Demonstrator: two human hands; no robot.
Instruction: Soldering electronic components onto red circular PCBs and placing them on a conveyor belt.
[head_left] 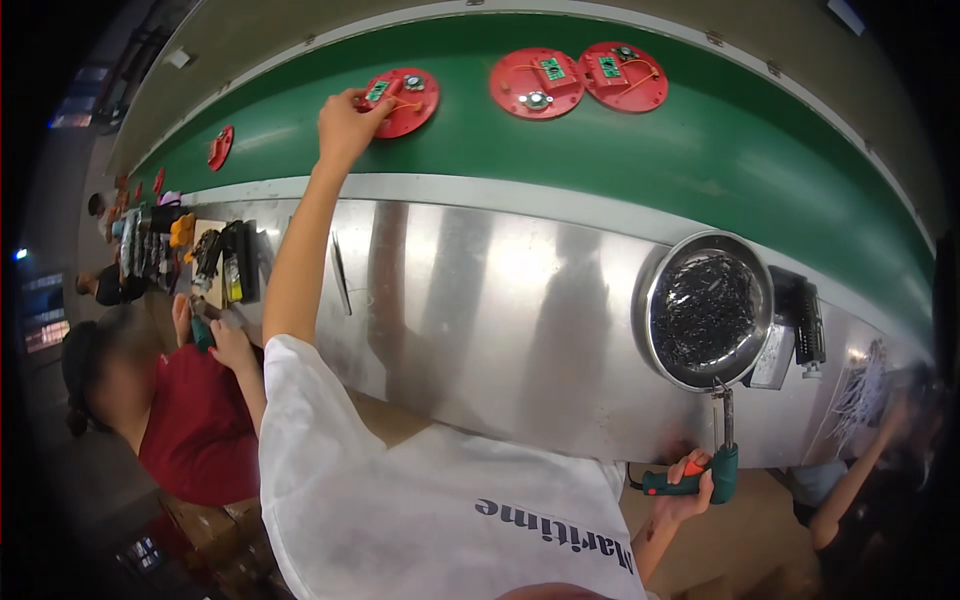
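My left hand (350, 128) reaches far over the green conveyor belt and grips the left side of a round red plastic disc (418, 108). That disc carries a small green circuit board, a round part and an orange wire. Low at the right, my right hand (683, 490) is wrapped round a green soldering gun (724, 474) with a red trigger and a thin metal front end. The gun's tip points up at the near rim of a steel bowl (652, 330), which holds many small black pieces.
Two more red discs (537, 83) (627, 76) touch on the belt, and another (221, 147) lies further left. Tweezers (341, 272) rest on the steel bench (480, 320). A black device (808, 322) and white strips (862, 395) lie right. Co-workers sit either side, one in red (205, 430).
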